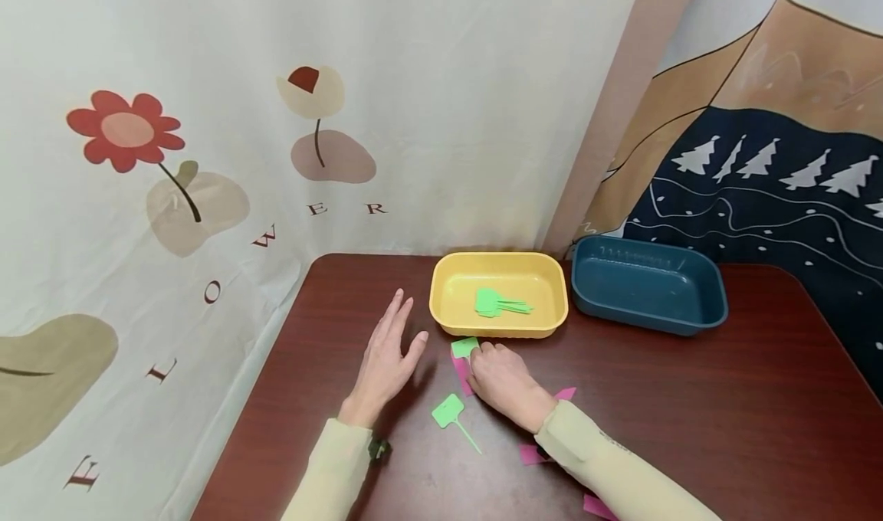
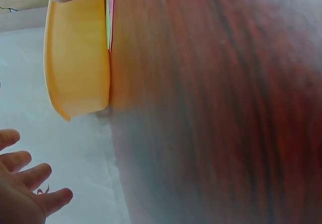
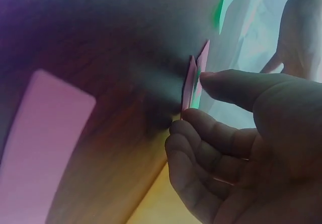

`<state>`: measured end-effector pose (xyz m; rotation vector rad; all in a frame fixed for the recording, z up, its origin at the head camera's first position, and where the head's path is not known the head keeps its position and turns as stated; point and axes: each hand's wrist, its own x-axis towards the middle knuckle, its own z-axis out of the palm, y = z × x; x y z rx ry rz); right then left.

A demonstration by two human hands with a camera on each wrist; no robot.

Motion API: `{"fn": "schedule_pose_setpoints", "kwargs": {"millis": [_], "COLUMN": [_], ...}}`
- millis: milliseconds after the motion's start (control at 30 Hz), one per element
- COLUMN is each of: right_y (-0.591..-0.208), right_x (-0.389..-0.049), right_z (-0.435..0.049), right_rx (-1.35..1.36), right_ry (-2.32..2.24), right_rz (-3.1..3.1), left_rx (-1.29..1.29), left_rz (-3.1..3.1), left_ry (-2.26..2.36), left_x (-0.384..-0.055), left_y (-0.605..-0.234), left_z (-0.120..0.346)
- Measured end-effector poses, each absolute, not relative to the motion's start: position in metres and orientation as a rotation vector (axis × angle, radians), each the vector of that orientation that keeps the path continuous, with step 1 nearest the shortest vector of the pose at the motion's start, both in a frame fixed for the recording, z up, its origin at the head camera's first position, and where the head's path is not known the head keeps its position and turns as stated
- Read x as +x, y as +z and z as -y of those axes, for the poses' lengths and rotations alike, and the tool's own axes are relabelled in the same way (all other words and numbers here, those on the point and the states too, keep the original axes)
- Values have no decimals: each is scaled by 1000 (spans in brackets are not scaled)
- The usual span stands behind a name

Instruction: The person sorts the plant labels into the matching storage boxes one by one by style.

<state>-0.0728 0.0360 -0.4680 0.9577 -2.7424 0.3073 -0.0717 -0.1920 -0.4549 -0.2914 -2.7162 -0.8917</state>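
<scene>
My right hand (image 1: pixel 507 383) is in front of the yellow tray (image 1: pixel 441 323), its thumb and fingertips pinching a light green tag (image 1: pixel 465 347). Under that tag lies a pink tag (image 1: pixel 461 375), partly covered by it and by the fingers. In the right wrist view, green shows between the thumb (image 3: pixel 221 85) and the curled fingers, against pink pieces. My left hand (image 1: pixel 385 360) hovers left of the tray with fingers spread, holding nothing. Another green tag (image 1: pixel 448 411) with a thin stem lies on the table between the hands. Several green tags (image 1: pixel 489 303) are stacked inside the tray.
A dark blue tray (image 1: pixel 648 320) stands right of the yellow one at the table's back edge. Pink pieces (image 1: pixel 533 454) lie around and partly beneath the right forearm. A printed curtain (image 1: pixel 448 122) hangs behind the brown table (image 1: pixel 759 414).
</scene>
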Motion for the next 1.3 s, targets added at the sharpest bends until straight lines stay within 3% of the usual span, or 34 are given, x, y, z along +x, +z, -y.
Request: {"fn": "schedule_pose_setpoints", "kwargs": {"millis": [1300], "right_y": [-459], "right_x": [-87], "right_z": [-68], "right_rx": [912], "right_ry": [603], "right_rz": [3078], "left_rx": [-356], "left_rz": [2711], "left_ry": [-966], "left_x": [-79], "left_y": [-460], "left_z": [185]}}
